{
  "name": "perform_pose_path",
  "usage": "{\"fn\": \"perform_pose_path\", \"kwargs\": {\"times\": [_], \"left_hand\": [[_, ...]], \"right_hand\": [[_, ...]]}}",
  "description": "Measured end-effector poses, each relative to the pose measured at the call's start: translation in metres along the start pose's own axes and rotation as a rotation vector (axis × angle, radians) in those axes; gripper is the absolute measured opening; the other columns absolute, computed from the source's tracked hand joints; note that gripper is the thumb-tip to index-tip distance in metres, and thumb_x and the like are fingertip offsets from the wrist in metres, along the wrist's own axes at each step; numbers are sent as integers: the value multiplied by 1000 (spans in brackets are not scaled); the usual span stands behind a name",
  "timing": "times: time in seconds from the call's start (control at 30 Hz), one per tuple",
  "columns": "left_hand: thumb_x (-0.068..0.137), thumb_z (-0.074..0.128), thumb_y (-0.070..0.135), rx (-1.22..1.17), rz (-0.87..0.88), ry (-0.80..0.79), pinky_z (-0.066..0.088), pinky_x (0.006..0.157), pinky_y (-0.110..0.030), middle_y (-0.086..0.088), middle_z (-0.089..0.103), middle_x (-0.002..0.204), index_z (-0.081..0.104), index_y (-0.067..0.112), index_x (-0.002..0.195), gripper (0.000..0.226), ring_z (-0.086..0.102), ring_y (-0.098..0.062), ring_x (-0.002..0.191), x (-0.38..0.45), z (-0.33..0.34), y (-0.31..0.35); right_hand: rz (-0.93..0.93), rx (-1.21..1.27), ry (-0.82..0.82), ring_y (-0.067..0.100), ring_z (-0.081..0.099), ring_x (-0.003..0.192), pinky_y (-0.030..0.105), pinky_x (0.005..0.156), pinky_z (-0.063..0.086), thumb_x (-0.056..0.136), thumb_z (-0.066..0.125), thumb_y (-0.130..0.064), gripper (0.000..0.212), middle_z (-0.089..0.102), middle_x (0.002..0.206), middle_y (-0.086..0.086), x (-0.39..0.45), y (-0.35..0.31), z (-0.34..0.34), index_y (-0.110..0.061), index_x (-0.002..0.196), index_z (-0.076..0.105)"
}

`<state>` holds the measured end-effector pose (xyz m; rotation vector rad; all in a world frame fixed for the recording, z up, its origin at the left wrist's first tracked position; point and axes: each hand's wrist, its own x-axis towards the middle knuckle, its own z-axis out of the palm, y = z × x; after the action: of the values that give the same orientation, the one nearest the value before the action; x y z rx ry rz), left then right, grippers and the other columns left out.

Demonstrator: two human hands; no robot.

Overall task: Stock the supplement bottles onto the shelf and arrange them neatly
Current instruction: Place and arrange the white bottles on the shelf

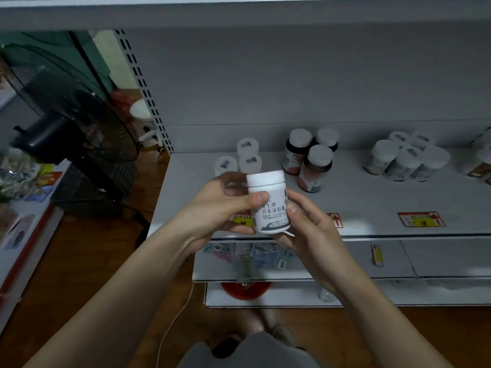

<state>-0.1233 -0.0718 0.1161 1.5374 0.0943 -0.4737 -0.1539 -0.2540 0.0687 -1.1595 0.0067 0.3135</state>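
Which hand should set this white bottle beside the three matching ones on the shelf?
Left, probably. The left hand grips the white bottle with its thumb across the label, and the three white bottles stand just behind it.

The shelf has bare surface along its front edge and between the bottle groups. At back left stand 3 white bottles, just right of them 3 dark bottles, then a wide gap, then a white cluster. The shelf's far left is bare. A fan stands left of the shelf.
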Motion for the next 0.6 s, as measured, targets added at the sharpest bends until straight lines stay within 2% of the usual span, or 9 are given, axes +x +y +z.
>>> {"fn": "perform_pose_path", "kwargs": {"times": [0.2, 0.3, 0.37, 0.43, 0.5, 0.6], "left_hand": [[74, 74, 28, -61, 18, 13, 63, 70, -37, -7, 76, 108, 59, 9, 122, 53, 74, -20, 98, -1, 5, -2], [72, 74, 30, -105, 42, -5, 62, 71, -37, -5, 73, 114, 63, 14, 122, 53, 72, -19, 102, -3, 10, 0], [68, 76, 31, -116, 56, -18, 62, 73, -38, -3, 73, 112, 66, 18, 121, 55, 73, -19, 102, -4, 14, 1], [69, 75, 30, -131, 74, -9, 63, 72, -37, -4, 74, 111, 66, 16, 120, 53, 73, -17, 99, -5, 17, 4], [71, 75, 28, -153, 88, 25, 63, 68, -35, -9, 73, 112, 66, 13, 118, 50, 74, -19, 97, -6, 18, 6], [73, 75, 25, -198, 104, 69, 62, 64, -35, -10, 73, 113, 62, 10, 120, 51, 73, -21, 99, -6, 17, 8]], "right_hand": [[-54, -3, 48, 21, 70, 107, 33, 87, 58, 88, 57, -24, 44, 74, 113, 6, -2, -3, 2, -15, 131, 56], [-160, -78, 177, 16, 72, 98, 25, 79, 57, 83, 63, -27, 39, 75, 104, 4, -3, -6, 9, -13, 119, 62], [-255, -196, 267, 12, 70, 98, 22, 80, 55, 80, 70, -29, 37, 74, 105, 1, -3, -7, 13, -15, 113, 64], [-309, -265, 300, 5, 67, 100, 17, 79, 53, 81, 76, -18, 36, 70, 109, 0, -3, -8, 18, -13, 114, 63], [-319, -270, 288, -2, 66, 96, 13, 77, 52, 82, 75, -8, 37, 68, 111, -1, -5, -9, 21, -12, 117, 61], [-267, -233, 258, 1, 67, 104, 19, 86, 54, 94, 61, -22, 30, 71, 114, -3, -5, -14, 24, -15, 123, 62]]}}
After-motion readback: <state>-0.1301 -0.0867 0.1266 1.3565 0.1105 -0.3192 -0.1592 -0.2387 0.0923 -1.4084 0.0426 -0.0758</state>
